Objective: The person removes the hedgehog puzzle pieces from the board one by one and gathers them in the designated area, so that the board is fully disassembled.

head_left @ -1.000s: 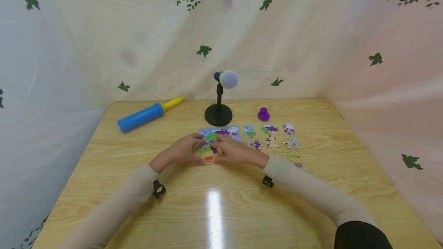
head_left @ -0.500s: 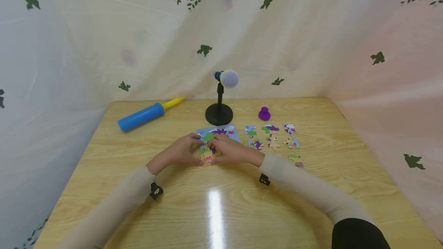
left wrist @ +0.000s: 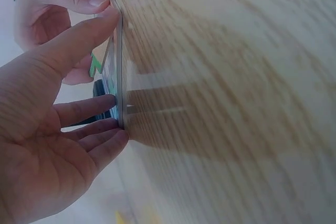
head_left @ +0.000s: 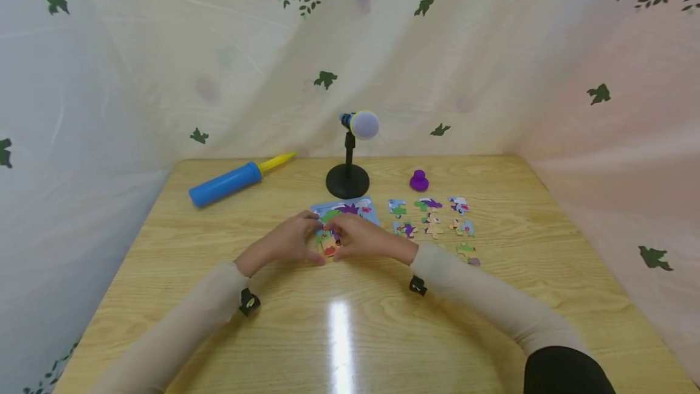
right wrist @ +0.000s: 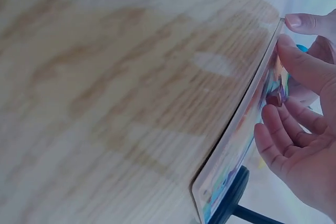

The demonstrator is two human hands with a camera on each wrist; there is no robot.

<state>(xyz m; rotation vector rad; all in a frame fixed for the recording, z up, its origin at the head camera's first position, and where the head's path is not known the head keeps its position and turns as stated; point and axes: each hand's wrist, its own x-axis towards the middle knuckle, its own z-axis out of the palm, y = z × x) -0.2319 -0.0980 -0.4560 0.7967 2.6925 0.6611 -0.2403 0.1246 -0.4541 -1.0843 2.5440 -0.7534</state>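
Left hand (head_left: 284, 241) and right hand (head_left: 365, 239) meeting over jigsaw puzzle board (head_left: 344, 217) at middle of wooden table (head_left: 164, 248), just in front of microphone stand (head_left: 347, 180). Left hand gripping near left edge of board: thumb on near edge, fingers (left wrist: 86, 109) lightly curled against board face. Right hand gripping near right portion: thumb along board edge, fingertips (right wrist: 273, 129) bent onto printed surface. Thumbs of both hands near each other at near edge. Board lying flat on table, seen edge-on in both wrist views. Whether a single piece sits under the fingertips: cannot tell.

Loose puzzle pieces (head_left: 432, 217) spread in rows to right of board, apart from it. Purple knob-shaped toy (head_left: 418, 181) behind pieces. Blue hand pump with yellow nozzle (head_left: 229, 181) at far left of table.
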